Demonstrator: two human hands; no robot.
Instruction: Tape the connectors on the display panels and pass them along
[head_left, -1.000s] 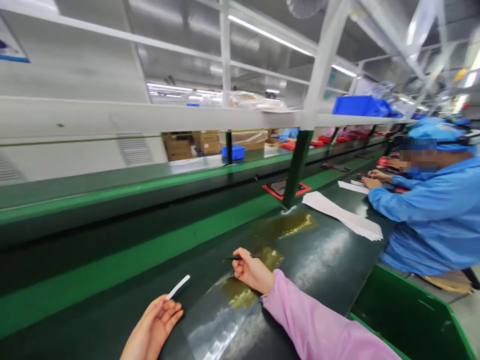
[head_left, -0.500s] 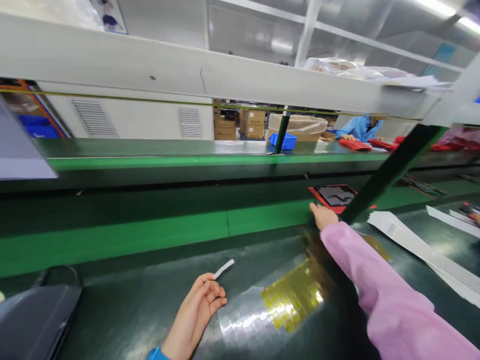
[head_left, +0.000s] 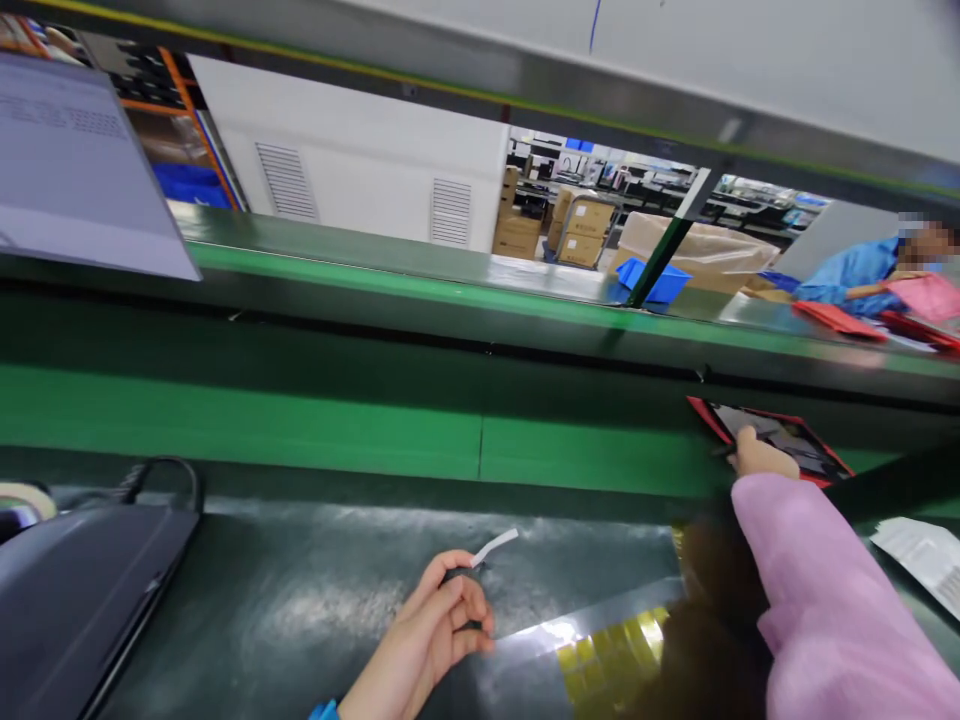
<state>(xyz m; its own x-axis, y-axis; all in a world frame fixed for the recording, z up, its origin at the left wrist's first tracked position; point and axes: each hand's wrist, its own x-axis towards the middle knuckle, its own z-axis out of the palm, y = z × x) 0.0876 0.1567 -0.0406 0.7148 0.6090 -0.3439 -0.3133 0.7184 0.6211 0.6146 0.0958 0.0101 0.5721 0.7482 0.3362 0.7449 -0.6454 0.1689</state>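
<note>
Between the thumb and finger of my left hand (head_left: 450, 615) is a thin white strip (head_left: 496, 546). The other fingers curl below it, over the dark green worktop (head_left: 315, 560). My right hand (head_left: 761, 457), in a pink sleeve, reaches to the back right and overlaps the left part of a flat dark panel with a red border (head_left: 814, 450). Its fingers look closed, and a small dark thing shows beside the fingertips; what they hold is unclear. Yellow film pieces on a clear sheet (head_left: 615, 655) lie right of my left hand.
A dark device with a cable (head_left: 127, 590) is at the left. Printed white sheets (head_left: 926, 560) lie at the right, near a dark green post (head_left: 900, 475). Beyond the green ledge (head_left: 375, 440) are a blue bin (head_left: 652, 282) and a person in blue (head_left: 855, 275) with red items.
The view has turned and tilted. My right hand has moved from beside the red-bordered panel onto its left part. My left hand keeps the white strip.
</note>
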